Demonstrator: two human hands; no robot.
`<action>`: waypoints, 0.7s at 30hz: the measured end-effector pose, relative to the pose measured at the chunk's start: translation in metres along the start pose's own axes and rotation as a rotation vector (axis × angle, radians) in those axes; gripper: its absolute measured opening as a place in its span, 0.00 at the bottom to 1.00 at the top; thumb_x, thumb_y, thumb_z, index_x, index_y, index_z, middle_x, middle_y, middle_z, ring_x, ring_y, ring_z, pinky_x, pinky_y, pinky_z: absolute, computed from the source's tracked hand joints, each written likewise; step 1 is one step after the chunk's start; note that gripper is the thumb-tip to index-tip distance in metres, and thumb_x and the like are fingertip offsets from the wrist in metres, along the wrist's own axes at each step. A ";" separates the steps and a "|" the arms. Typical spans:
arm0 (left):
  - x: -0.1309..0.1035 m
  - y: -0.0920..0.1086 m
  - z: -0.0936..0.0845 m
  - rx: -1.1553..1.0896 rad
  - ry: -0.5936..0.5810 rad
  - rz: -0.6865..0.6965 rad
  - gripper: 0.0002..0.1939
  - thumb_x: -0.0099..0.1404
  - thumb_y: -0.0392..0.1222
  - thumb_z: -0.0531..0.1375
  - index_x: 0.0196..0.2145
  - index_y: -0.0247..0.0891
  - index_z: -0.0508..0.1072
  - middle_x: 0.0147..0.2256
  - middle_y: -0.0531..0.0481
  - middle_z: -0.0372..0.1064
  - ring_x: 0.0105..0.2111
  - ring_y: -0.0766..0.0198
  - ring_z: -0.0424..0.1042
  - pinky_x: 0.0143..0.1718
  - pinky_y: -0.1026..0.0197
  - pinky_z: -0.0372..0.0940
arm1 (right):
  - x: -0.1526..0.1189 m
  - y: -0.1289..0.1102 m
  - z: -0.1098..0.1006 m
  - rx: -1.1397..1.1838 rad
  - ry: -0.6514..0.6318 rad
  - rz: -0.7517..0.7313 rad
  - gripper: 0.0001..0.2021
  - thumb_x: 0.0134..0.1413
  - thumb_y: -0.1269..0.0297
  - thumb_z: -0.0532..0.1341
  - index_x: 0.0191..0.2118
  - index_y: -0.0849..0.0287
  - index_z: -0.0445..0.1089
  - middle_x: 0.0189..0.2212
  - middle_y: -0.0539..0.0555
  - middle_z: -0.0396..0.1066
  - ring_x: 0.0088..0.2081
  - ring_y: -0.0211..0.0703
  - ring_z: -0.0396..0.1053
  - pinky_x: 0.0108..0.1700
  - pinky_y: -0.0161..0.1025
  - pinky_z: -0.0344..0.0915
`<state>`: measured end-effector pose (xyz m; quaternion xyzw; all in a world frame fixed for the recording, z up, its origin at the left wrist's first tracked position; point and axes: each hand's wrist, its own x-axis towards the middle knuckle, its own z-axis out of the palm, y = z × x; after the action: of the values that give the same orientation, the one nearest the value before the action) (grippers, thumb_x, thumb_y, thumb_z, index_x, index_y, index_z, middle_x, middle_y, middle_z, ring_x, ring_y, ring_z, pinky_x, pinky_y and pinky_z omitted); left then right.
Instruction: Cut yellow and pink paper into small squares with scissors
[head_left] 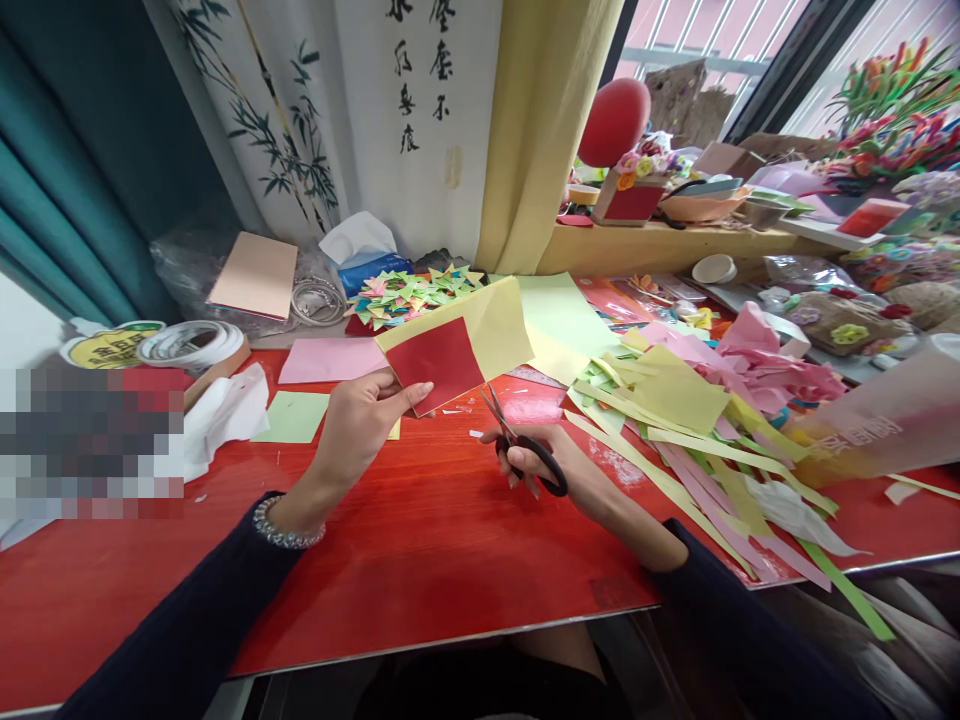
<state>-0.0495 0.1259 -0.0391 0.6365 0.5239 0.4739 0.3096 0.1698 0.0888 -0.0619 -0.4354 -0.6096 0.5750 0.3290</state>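
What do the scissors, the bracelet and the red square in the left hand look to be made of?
Scissors: shiny grey blades, likely steel; matte black handles, probably plastic.
Bracelet: glinting, bumpy; beads or metal, unclear.
Red square: flat, thin, dull; paper or thin card.

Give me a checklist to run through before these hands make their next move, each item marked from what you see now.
1. Left hand pinching the red paper and yellow sheet together: ok.
2. Scissors held in the right hand: ok.
3. Blades pointing away from the left hand's fingers: cannot tell; they point up near the red paper's lower right corner, to the right of the thumb.
4. Lower edges of red paper and yellow sheet flush: cannot tell.
5. Table beside the right forearm free of loose paper strips: not ok.
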 end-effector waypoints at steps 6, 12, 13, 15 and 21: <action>-0.004 0.004 0.003 0.018 -0.044 -0.025 0.12 0.54 0.47 0.63 0.20 0.37 0.71 0.18 0.56 0.67 0.19 0.70 0.62 0.20 0.66 0.56 | 0.003 0.002 0.001 0.017 0.045 -0.005 0.23 0.48 0.46 0.59 0.40 0.63 0.68 0.25 0.51 0.61 0.26 0.37 0.63 0.23 0.33 0.56; -0.007 0.006 0.006 -0.003 -0.086 -0.047 0.12 0.54 0.46 0.63 0.19 0.37 0.71 0.20 0.55 0.69 0.21 0.70 0.65 0.23 0.66 0.59 | 0.003 0.001 0.000 0.036 0.059 -0.035 0.21 0.49 0.47 0.58 0.38 0.62 0.68 0.26 0.51 0.62 0.26 0.36 0.63 0.23 0.33 0.57; -0.007 0.005 0.006 -0.012 -0.089 -0.049 0.12 0.54 0.46 0.63 0.19 0.37 0.71 0.20 0.55 0.70 0.21 0.70 0.65 0.23 0.66 0.59 | 0.003 0.001 0.000 0.030 0.060 -0.034 0.21 0.49 0.47 0.59 0.38 0.62 0.68 0.26 0.51 0.62 0.26 0.36 0.63 0.24 0.33 0.57; -0.006 0.004 0.006 -0.026 -0.090 -0.054 0.12 0.54 0.46 0.63 0.19 0.37 0.71 0.19 0.56 0.69 0.20 0.70 0.65 0.22 0.66 0.59 | 0.002 0.000 0.000 0.018 0.066 -0.029 0.20 0.49 0.48 0.59 0.38 0.62 0.68 0.25 0.51 0.62 0.26 0.36 0.62 0.23 0.33 0.56; -0.003 0.000 0.006 -0.080 -0.089 -0.068 0.15 0.52 0.47 0.64 0.15 0.37 0.67 0.16 0.55 0.66 0.19 0.69 0.64 0.20 0.66 0.58 | 0.002 -0.002 0.002 0.026 0.082 -0.045 0.20 0.47 0.48 0.60 0.37 0.62 0.68 0.22 0.48 0.59 0.23 0.35 0.60 0.22 0.32 0.56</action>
<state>-0.0440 0.1240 -0.0422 0.6258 0.5116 0.4551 0.3735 0.1673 0.0898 -0.0601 -0.4404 -0.5977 0.5570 0.3722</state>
